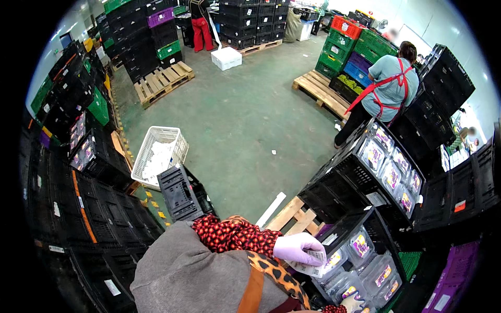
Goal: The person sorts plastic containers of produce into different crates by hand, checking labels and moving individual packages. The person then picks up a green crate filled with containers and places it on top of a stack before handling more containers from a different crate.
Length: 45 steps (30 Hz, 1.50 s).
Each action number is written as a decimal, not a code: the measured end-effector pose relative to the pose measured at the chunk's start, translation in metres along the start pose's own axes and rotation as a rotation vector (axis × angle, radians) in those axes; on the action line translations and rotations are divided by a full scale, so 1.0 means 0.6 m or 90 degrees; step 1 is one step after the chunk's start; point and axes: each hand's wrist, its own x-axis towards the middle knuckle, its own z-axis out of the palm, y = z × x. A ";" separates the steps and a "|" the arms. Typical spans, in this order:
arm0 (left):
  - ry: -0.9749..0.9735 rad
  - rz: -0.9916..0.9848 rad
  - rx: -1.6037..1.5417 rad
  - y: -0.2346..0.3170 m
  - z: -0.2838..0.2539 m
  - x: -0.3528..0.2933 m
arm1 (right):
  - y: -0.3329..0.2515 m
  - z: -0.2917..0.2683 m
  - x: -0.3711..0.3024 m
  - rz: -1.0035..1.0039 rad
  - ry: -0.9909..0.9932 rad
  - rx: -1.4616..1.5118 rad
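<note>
My left hand [300, 249], in a pale pink glove, is closed with thumb and fingers pinched on a strip of printed white labels [307, 269]. It is over the near left side of a black crate [371, 221]. Inside that crate lie several clear plastic clamshell packs [377, 272] with purple and yellow labels. Low at the picture's edge, my right hand [353, 302] in a light glove is among the packs at the crate's near end. Its fingers are mostly hidden, so its grip cannot be made out.
A second black crate of clamshells [389, 167] tops a stack beyond. A wooden pallet [295, 216] lies beside it. To the left are a black crate [180, 193] and a white basket of paper [175, 136]. At right, a person in a red apron [394, 83] stands by stacked crates.
</note>
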 end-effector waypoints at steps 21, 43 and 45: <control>-0.060 0.013 -0.216 -0.017 -0.044 0.021 | -0.074 0.018 0.044 -0.112 -0.211 0.308; -0.166 -0.046 -0.088 0.004 -0.071 0.000 | -0.090 0.000 0.067 -0.134 -0.275 0.466; -0.132 -0.068 -0.049 0.007 -0.074 0.009 | -0.074 -0.008 0.061 -0.114 -0.286 0.511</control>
